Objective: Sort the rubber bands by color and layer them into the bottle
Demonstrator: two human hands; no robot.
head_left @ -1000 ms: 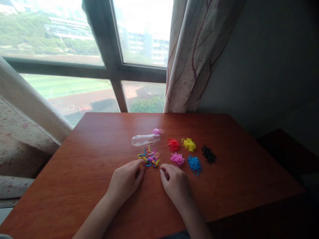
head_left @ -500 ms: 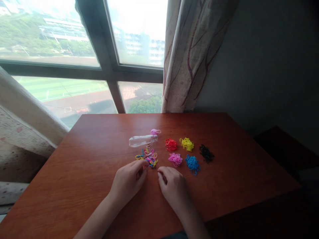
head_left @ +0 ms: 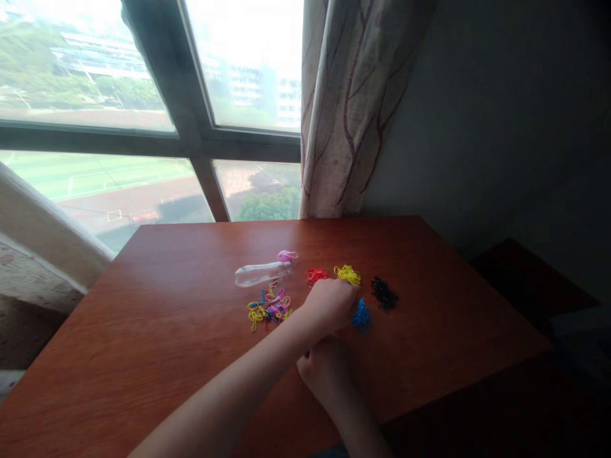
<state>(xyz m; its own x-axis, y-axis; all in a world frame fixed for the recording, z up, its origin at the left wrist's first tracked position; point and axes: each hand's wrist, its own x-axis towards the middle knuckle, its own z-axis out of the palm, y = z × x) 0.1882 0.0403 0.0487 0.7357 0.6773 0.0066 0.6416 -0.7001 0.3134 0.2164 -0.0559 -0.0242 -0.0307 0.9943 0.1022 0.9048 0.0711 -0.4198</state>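
My left hand (head_left: 333, 301) reaches across to the right, over my other hand, and is curled closed beside the pile of blue rubber bands (head_left: 361, 316). Its fingertips are turned away, so what they pinch is hidden. It covers the place of the pink pile and the lower edges of the red rubber bands (head_left: 315, 277) and yellow rubber bands (head_left: 347, 274). Under the left wrist, my right hand (head_left: 323, 366) stays low over the table with its fingers curled, partly covered. A mixed heap of coloured rubber bands (head_left: 277, 310) lies left of both hands.
A clear plastic bottle (head_left: 260, 275) lies on its side behind the mixed heap, with a pink cap with a loop (head_left: 286, 256) by its mouth. Black rubber bands (head_left: 384, 293) form a pile at the right. The wooden table (head_left: 157, 305) meets a window and curtains (head_left: 334, 127).
My left hand has moved from the mixed heap rightward to the sorted piles, crossing above my right hand. Yellow bands at the heap's left have shifted. The view has turned slightly right.
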